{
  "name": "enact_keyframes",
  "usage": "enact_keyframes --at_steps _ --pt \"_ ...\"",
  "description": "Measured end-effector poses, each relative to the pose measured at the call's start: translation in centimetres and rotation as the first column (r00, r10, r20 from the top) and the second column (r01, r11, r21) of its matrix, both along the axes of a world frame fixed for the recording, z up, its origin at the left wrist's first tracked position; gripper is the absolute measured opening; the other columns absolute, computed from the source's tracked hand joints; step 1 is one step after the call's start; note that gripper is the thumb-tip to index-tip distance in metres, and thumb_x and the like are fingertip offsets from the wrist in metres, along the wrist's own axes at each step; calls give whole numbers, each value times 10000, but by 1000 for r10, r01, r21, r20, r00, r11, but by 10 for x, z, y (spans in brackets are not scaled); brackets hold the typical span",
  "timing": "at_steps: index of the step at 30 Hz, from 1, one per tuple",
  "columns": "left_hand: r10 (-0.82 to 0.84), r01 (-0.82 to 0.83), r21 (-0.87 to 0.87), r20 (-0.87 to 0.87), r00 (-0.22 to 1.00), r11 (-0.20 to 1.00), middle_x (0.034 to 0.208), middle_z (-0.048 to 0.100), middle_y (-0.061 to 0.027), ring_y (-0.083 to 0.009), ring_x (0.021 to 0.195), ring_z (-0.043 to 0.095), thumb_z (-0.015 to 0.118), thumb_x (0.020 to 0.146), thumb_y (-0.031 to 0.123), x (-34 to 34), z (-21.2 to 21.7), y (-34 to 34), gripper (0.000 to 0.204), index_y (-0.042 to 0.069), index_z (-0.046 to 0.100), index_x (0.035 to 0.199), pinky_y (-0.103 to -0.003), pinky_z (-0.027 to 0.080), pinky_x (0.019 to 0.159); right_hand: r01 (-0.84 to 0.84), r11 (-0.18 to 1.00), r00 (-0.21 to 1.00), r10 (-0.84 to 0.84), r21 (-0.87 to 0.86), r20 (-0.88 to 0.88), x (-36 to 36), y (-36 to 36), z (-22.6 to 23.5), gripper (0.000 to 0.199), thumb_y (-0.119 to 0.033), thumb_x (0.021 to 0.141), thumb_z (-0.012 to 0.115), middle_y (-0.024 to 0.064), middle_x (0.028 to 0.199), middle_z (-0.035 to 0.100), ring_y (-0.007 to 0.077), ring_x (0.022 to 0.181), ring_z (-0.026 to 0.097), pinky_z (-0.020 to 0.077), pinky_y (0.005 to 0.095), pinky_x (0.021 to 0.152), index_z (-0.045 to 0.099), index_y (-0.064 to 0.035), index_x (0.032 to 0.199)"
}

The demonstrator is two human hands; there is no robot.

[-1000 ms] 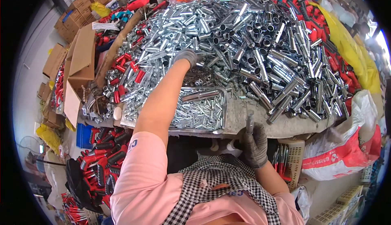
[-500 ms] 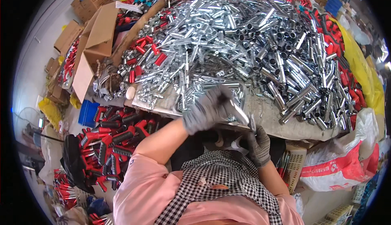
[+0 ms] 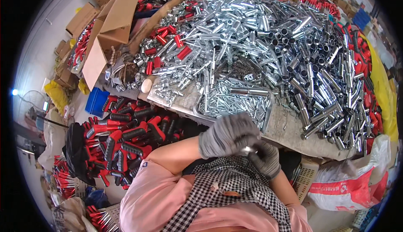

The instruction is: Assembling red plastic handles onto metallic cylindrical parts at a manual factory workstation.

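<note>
My left hand [image 3: 230, 135], in a grey knit glove, is closed with its knuckles up, just off the table's near edge. Against it on the right is my right hand [image 3: 266, 160], gloved alike, its fingers curled. Between the two hands glints the end of a shiny metal part [image 3: 248, 149]; the gloves hide the rest, so I cannot tell its shape. Just beyond my hands, a shallow metal tray [image 3: 200, 111] holds many small silver pins [image 3: 235, 104]. Dark coil springs [image 3: 243, 68] lie behind it, and chrome tubes [image 3: 325, 114] are heaped to the right.
Several red sleeves [image 3: 183, 53] lie at the table's left, near an open cardboard box [image 3: 115, 24]. Red and black handled tools [image 3: 121, 142] are piled below, beside a blue bin [image 3: 97, 102]. A white and red sack [image 3: 348, 181] and a beige plastic basket [image 3: 306, 177] stand right.
My left hand has come down from over the tray toward my body, and both hands now meet. The chrome piece that showed between them is now mostly covered. The view has shifted slightly.
</note>
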State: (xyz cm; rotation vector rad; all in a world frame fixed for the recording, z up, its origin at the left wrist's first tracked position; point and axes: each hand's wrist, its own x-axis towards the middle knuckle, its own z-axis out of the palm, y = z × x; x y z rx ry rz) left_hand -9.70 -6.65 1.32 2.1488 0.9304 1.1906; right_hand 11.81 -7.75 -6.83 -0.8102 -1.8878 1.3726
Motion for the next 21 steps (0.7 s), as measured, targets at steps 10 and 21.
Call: enact_keyframes --at_steps 10,21 --pt "468 -434 212 -147 871 876 1045 568 -220 -400 931 537 547 819 57 46 -52 49 285 -24 557 1091 -477 449 813 83 992 704 -125 94 699 -4 120 40 420 -302 858 558 184 1002 648 313 857 642 513 376 715 564 -47 1192" --pt "315 -311 -101 30 948 945 1085 602 -176 -301 923 600 580 845 108 34 -46 78 410 17 500 1237 -359 502 747 -9 721 648 -523 693 553 -19 89 27 406 -191 814 612 168 894 635 346 793 603 480 439 673 546 -41 1186"
